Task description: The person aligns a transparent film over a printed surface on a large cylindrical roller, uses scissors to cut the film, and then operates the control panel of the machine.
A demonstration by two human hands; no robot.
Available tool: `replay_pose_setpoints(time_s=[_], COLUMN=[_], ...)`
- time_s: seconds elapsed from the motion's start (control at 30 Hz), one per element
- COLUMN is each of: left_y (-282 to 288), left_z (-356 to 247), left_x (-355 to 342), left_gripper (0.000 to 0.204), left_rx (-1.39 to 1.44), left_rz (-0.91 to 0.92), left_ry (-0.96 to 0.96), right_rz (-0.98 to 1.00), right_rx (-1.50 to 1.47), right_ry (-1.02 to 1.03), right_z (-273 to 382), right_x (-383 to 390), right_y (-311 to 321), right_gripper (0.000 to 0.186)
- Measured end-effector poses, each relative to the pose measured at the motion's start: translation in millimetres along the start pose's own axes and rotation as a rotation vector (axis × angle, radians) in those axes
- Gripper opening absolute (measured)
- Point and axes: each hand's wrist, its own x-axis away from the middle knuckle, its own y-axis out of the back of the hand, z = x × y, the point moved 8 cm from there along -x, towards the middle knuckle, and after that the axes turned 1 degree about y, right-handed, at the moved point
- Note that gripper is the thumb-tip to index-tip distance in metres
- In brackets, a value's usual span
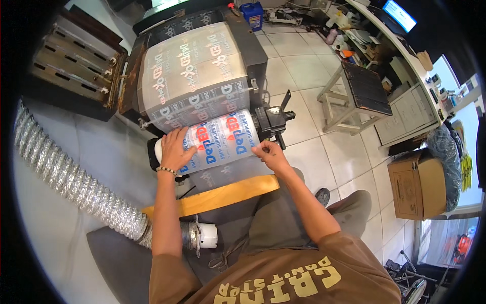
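Note:
A roll of clear film printed in blue and red [218, 142] sits across the front of a dark machine [255, 55]. My left hand [174, 149] lies flat over the roll's left end, fingers stretched out. At its right end, my right hand [271, 155] pinches the film's edge between thumb and fingers. Behind the roll, a printed film sheet [190, 66] spreads over the machine's curved top. More film hangs below the roll, in front of a yellow-tan strip [230, 194]. A black roll holder [273, 120] stands at the right end.
A silver flexible duct [71, 175] runs along the left to a white round fitting [206, 235] near my lap. An open heater-like panel [73, 55] is at far left. To the right stand a dark-topped stool [364, 88], a cardboard box [412, 185] and a cluttered desk [405, 48].

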Motion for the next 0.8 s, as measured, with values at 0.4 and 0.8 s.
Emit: replay_pose_setpoints(time_s=[0.4, 0.8], left_y=[0.6, -5.1], left_z=[-10.6, -2.1], left_x=[-4.3, -15.0], left_gripper=[0.068, 0.06], left_rx=[0.007, 0.003], left_rz=[-0.006, 0.04], left_ry=[-0.061, -0.056], right_rz=[-0.058, 0.008], right_rx=[-0.192, 0.533], right_ry=[0.018, 0.598], right_z=[16.5, 123.3], right_x=[-12.7, -82.9], right_y=[4.0, 110.0], right_gripper=[0.023, 0.027])
